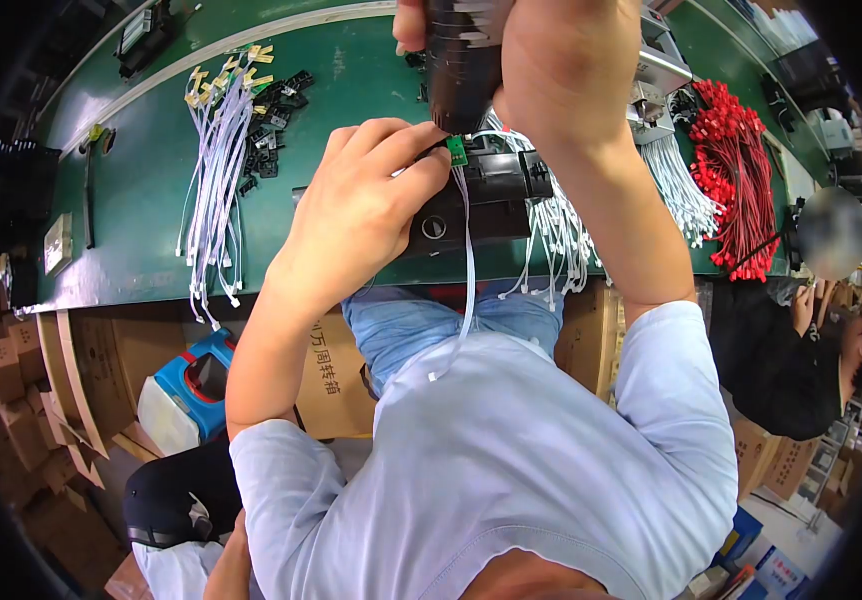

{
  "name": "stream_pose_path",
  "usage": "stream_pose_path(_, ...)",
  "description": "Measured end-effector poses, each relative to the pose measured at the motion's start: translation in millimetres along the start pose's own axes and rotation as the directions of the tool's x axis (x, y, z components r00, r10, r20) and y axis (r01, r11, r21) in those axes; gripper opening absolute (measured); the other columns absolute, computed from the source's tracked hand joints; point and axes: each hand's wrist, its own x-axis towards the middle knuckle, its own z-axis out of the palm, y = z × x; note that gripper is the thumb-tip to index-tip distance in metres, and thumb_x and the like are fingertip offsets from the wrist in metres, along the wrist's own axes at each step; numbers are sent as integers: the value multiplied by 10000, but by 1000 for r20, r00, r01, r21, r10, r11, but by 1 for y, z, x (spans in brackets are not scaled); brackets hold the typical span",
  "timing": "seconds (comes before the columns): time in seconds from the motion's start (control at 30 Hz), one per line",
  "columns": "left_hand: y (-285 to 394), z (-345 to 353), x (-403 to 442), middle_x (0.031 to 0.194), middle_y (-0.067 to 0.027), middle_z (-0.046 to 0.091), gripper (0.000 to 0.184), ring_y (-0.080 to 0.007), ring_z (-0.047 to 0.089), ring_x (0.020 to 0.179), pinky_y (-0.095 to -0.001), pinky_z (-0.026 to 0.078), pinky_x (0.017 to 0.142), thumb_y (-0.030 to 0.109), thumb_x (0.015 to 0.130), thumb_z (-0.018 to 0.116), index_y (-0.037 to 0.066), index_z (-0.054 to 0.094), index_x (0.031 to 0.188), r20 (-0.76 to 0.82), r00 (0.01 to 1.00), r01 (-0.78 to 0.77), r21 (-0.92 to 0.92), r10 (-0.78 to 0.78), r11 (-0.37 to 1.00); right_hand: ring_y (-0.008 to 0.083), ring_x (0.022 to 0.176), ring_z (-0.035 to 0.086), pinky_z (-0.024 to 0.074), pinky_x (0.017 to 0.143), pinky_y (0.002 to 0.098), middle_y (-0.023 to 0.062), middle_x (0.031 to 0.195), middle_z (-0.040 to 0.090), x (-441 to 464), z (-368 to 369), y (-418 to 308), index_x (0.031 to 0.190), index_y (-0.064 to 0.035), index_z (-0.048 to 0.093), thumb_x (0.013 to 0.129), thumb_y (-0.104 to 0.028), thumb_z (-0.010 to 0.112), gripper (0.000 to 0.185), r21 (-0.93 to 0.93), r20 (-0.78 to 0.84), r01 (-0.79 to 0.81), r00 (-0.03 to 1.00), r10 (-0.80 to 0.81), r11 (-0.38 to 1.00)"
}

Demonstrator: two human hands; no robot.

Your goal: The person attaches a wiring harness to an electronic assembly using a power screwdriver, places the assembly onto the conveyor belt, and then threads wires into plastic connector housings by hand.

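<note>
My right hand (566, 75) is wrapped round a dark, scuffed electric screwdriver (463, 70), held upright with its lower end over a black plastic housing (481, 220). The screwdriver's bit is hidden from view. My left hand (371, 195) is closed, with thumb and forefinger pinched at the edge of a small green circuit board (457, 151) on the housing. From the board a white flat cable (469, 260) runs down over the table edge onto my shirt. The fingers hide part of the board's left side.
On the green table (151, 200) lie a bundle of white cables (219, 170), black plastic parts (269, 130), more white cables (676, 180) and red cables (741, 180). A blue-and-red container (191, 390) stands below. Other people sit at left and right.
</note>
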Motion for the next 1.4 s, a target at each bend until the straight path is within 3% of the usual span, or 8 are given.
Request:
stream_pose_path(0.33, 2, -3, -1, 1108, -83, 589, 292, -258, 549, 992, -368, 416, 844, -31, 646, 588, 25, 594, 932, -8, 1000, -6, -3, 6, 1000, 138, 593, 576, 469, 542, 247, 84, 725, 593, 2, -15, 10, 1069, 32, 515, 855, -658, 434, 726, 67, 278, 244, 927, -253, 967)
stream_pose_path(0.37, 1, -2, 3, 1114, -87, 587, 291, -258, 549, 995, -368, 416, 847, -33, 650, 587, 22, 591, 935, -8, 1000, 7, -20, -7, 1000, 147, 589, 575, 477, 538, 258, 89, 730, 595, -12, -11, -15, 1091, 12, 511, 822, -723, 392, 791, 13, -34, -203, 979, 203, 979)
stream_pose_path(0.53, 11, -2, 3, 1097, -101, 606, 227, -260, 568, 989, -372, 422, 845, -29, 700, 596, 7, 595, 925, -51, 999, -11, -11, 10, 1000, 172, 579, 594, 501, 528, 306, 79, 684, 597, 23, -112, -11, 1039, -42, 519, 869, -668, 366, 666, 650, -236, 78, 966, 104, 756)
stream_pose_path(0.6, 14, -3, 2, 1087, -101, 612, 206, -261, 572, 986, -374, 423, 844, -23, 715, 601, 8, 598, 918, -52, 999, 9, -17, -10, 1000, 227, 698, 628, 528, 631, 342, 121, 821, 624, 37, -149, -7, 1088, -22, 510, 816, -571, 590, 618, 148, -794, 39, 600, 95, 988)
stream_pose_path(0.87, 12, -5, 5, 1120, -140, 593, 344, -314, 558, 1014, -386, 418, 872, -16, 723, 645, 9, 559, 1055, -39, 992, 111, -120, -116, 987, 282, 727, 563, 515, 697, 419, 139, 859, 542, 17, -330, 53, 1021, 1, 445, 946, -439, 454, 446, 87, -907, -21, 412, 88, 996)
stream_pose_path(1.0, 16, -10, 3, 1085, -205, 619, 663, -331, 597, 1004, -368, 451, 887, 9, 797, 642, 26, 318, 1375, 70, 935, 354, -234, -348, 905, 316, 1110, 528, 379, 1013, 420, 192, 1209, 530, -48, -297, 21, 1311, 15, 371, 956, -256, 475, 459, 191, -760, -134, 607, 233, 972)
stream_pose_path(1.13, 14, -9, 5, 1001, -202, 652, 783, -326, 624, 947, -362, 466, 860, -7, 778, 652, 43, 208, 1422, 73, 918, 396, -243, -390, 886, 251, 1220, 478, 350, 1041, 363, 133, 1285, 533, -107, -152, 2, 1315, -10, 462, 901, -206, 570, 471, -588, -230, -368, 930, 288, 720)
stream_pose_path(1.4, 24, -19, 8, 978, -163, 667, 802, -278, 608, 1007, -357, 414, 943, 4, 767, 632, 46, 192, 1436, 120, 886, 461, -326, -447, 825, 182, 688, 623, 494, 607, 286, 110, 778, 648, -122, -113, -1, 955, -10, 653, 802, 0, 613, 159, -745, -35, -170, 976, 217, 645)
